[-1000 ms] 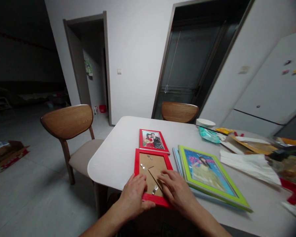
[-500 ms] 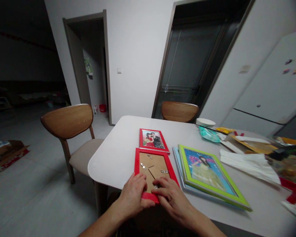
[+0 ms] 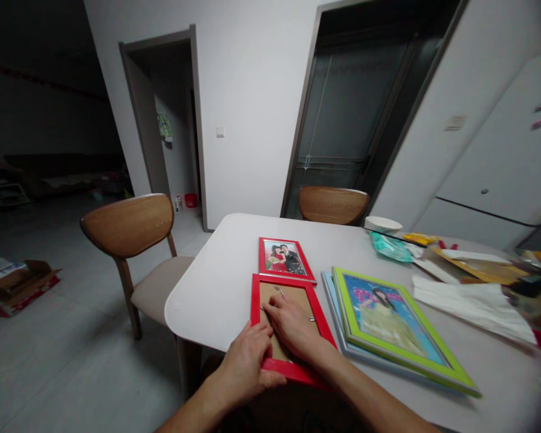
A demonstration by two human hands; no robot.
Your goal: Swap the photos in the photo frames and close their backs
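Observation:
A red picture frame (image 3: pixel 322 316) lies face down near the table's front edge, its brown backing board (image 3: pixel 303 298) facing up. My left hand (image 3: pixel 249 356) grips the lower left of that frame, thumb along the near edge and fingers over the side. Reaching across the backing, my right hand (image 3: pixel 293 325) has its bent fingertips at the metal clip (image 3: pixel 262 308) on the left side. Another clip (image 3: pixel 278 290) shows at the top and one (image 3: pixel 312 319) at the right. The lower part of the backing is mostly hidden by my hands.
Behind lies a second red frame (image 3: pixel 283 258) with a couple's photo. A green frame (image 3: pixel 399 319) rests on a pale blue one (image 3: pixel 331 300) at the right. Beyond are a teal packet (image 3: pixel 391 246), a white bowl (image 3: pixel 383 224) and papers (image 3: pixel 473 304). Wooden chairs (image 3: pixel 128 225) flank the table.
My right hand has moved from the lower right of the backing up and left to the left clip. My left hand keeps its hold. The view has shifted slightly.

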